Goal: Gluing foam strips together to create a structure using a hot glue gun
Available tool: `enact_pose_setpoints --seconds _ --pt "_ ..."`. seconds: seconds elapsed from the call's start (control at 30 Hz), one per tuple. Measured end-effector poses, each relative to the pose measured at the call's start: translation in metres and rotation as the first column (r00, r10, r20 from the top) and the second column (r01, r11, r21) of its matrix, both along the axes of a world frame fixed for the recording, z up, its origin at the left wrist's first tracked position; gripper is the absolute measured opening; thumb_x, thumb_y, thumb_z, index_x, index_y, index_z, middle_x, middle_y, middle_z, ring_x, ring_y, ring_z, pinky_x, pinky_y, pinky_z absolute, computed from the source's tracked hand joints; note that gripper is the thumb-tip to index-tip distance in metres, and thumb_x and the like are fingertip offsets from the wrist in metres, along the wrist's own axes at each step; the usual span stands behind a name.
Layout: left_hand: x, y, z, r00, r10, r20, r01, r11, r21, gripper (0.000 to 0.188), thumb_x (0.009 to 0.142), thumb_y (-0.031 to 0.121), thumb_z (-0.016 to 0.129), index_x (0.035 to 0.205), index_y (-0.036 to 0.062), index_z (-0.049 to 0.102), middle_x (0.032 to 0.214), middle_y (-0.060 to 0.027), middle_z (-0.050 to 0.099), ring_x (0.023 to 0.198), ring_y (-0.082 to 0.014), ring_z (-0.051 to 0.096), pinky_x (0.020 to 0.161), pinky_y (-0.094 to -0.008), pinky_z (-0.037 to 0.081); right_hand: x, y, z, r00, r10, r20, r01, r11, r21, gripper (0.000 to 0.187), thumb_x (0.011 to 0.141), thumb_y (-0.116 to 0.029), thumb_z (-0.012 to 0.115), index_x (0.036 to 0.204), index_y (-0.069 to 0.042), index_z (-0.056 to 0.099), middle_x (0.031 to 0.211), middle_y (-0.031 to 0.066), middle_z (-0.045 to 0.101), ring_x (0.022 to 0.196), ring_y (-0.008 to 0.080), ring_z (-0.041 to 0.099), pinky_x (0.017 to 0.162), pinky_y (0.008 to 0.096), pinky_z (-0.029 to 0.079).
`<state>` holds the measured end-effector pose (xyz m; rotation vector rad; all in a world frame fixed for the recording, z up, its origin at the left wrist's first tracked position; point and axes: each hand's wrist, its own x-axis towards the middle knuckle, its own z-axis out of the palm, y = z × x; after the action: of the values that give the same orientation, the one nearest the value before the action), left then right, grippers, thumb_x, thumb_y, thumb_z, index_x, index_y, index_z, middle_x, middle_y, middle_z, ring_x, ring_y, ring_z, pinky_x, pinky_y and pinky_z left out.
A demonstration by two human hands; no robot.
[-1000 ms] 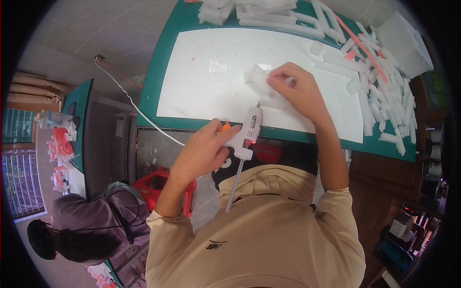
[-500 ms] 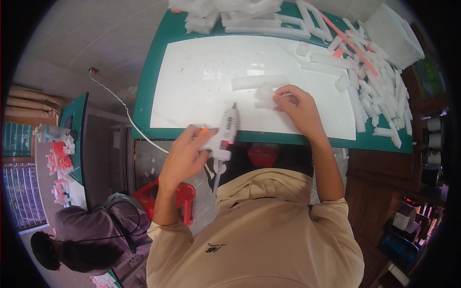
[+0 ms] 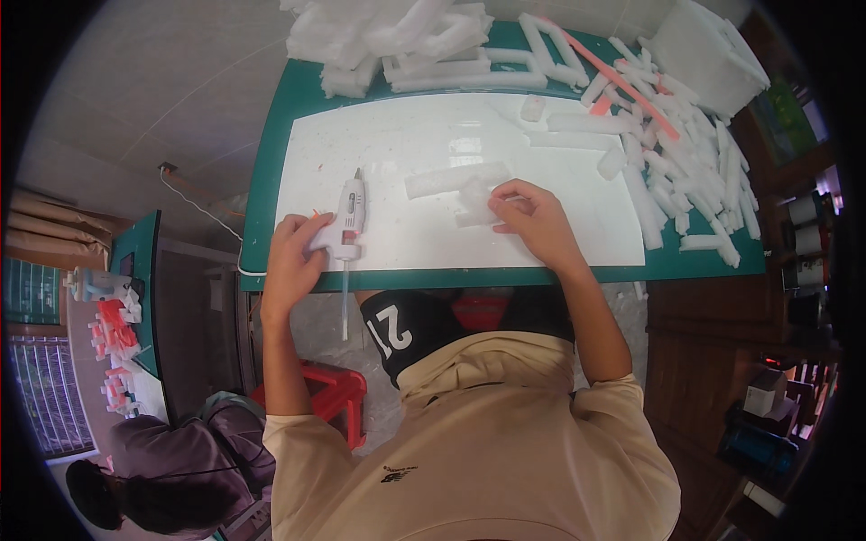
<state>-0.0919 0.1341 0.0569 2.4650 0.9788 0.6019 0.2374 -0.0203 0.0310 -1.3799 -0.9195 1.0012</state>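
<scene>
My left hand (image 3: 296, 257) is closed round the handle of a white hot glue gun (image 3: 351, 209). Its dark nozzle points to the far side, and a clear glue stick pokes out of its back end past the table's near edge. With bent fingers, my right hand (image 3: 534, 216) pinches a small whitish foam piece (image 3: 473, 206). That piece lies against the near side of a longer foam strip (image 3: 437, 181); whether they are joined I cannot tell. Both foam pieces rest on a white board (image 3: 388, 243), well to the right of the glue gun.
Foam strips and scraps (image 3: 695, 167) heap up at the right. White foam frames (image 3: 469, 70) are stacked along the far edge of the green table (image 3: 267, 216). A white foam box (image 3: 708, 59) stands far right. Beside a red stool (image 3: 338, 397), another person (image 3: 180, 469) sits at lower left.
My left hand has carried the glue gun left, away from the foam pieces. My right hand keeps its pinch on the small piece. The whole view has shifted slightly.
</scene>
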Motion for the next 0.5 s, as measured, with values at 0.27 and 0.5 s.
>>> enact_pose_setpoints --seconds 0.27,0.5 --pt "-0.004 0.021 0.008 0.996 -0.044 -0.073 0.042 0.999 -0.030 0.053 0.069 -0.006 0.062 0.120 0.0069 0.066 0.106 -0.0123 0.058 0.102 -0.0312 0.055 0.090 -0.0385 0.046 0.003 0.002 -0.001 0.999 0.044 -0.008 -0.044 0.999 -0.004 0.017 0.093 -0.012 0.065 0.100 0.004 0.066 0.095 0.0046 0.065 0.080 0.0102 0.063 0.071 0.0242 0.057" --pt "-0.004 0.002 0.020 0.991 -0.011 -0.134 0.014 1.000 0.018 0.053 0.074 -0.007 0.060 0.125 0.0069 0.062 0.117 -0.0118 0.059 0.112 -0.0282 0.057 0.094 -0.0342 0.046 0.004 0.001 0.007 0.977 0.088 -0.196 -0.094 0.995 -0.022 0.017 0.095 -0.014 0.064 0.101 0.002 0.066 0.098 0.0034 0.063 0.085 0.0105 0.062 0.076 0.0271 0.059"
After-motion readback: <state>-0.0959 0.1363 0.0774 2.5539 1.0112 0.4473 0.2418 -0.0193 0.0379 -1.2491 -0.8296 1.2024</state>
